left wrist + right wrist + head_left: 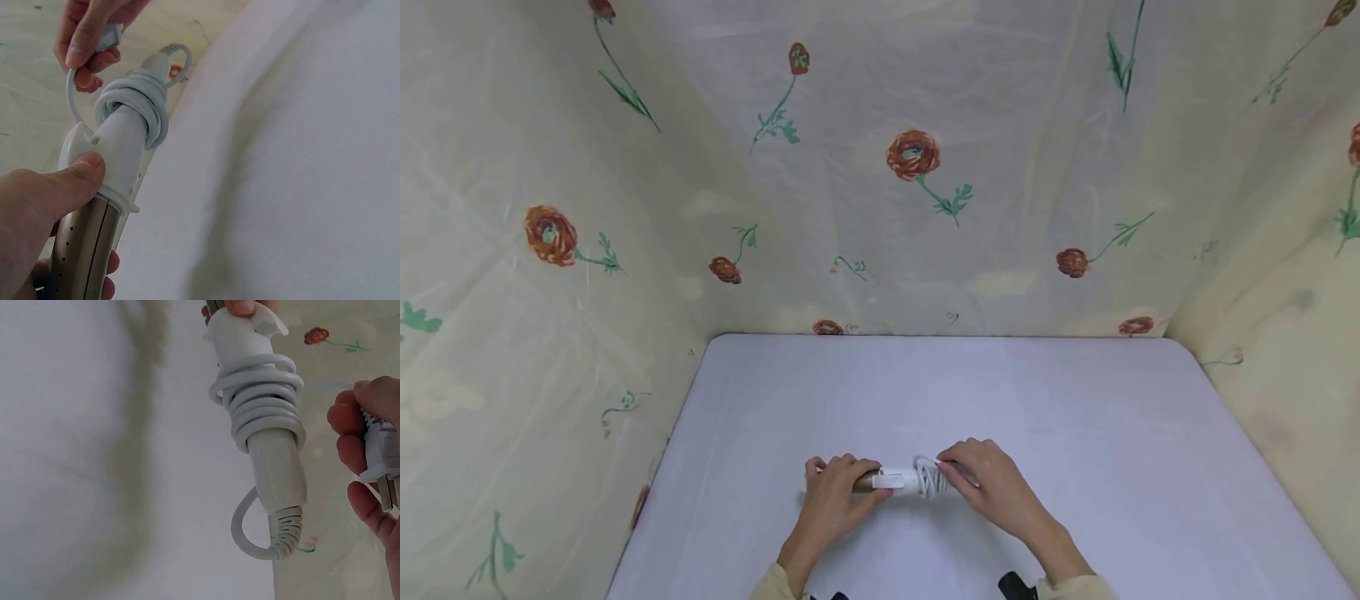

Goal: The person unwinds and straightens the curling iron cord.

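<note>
A hair styling iron (pixel 901 481) with a white handle and a brown-gold barrel (pixel 81 250) is held over the table, level in the head view. My left hand (pixel 838 496) grips it where barrel and handle meet, its thumb (pixel 87 167) pressed on the white part. Several turns of white cord (pixel 265 403) wrap round the handle, and a small loop leaves its ribbed end. My right hand (pixel 996 487) pinches the cord's free end beside its two-pin plug (pixel 382 450), off to the side of the handle. A stretch of cord runs from there back to the handle.
A white-covered table (pixel 1037 400) with rounded far corners lies beneath both hands. Pale curtains (pixel 850 208) printed with red-brown flowers stand along its back and sides. Dark wrist devices (pixel 1017 585) show near the beige sleeves at the bottom edge.
</note>
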Motion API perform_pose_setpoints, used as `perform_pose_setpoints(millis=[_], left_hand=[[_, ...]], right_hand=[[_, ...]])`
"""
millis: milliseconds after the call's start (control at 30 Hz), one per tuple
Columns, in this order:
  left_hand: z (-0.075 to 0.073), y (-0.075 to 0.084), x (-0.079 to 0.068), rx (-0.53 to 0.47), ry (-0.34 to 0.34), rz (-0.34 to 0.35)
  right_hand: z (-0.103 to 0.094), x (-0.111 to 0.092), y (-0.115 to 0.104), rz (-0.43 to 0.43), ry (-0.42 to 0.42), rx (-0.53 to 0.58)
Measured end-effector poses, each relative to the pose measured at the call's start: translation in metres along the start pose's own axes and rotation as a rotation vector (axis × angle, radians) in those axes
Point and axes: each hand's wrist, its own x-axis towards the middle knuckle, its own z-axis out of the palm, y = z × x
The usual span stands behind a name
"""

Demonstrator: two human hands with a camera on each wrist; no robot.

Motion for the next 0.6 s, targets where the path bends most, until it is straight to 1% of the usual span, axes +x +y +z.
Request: perform_pose_setpoints(millis=[200, 333, 433, 600], left_hand=[[-0.004, 0.001, 0.001, -0.002, -0.032, 0.008], [-0.003, 0.001, 0.001, 0.0, -0.051, 0.012], [-0.003, 0.001, 0.0, -0.005, -0.051, 0.018], [-0.006, -0.002, -0.001, -0.013, -0.07, 0.042]], right_hand=[[-0.002, 0.006, 0.011, -0.024, -0.002, -0.008], [-0.002, 0.006, 0.016, -0.015, -0.014, -0.005], [-0.001, 0.006, 0.021, -0.003, -0.024, 0.006], [0.002, 0.005, 0.028, 0.013, -0.027, 0.022]])
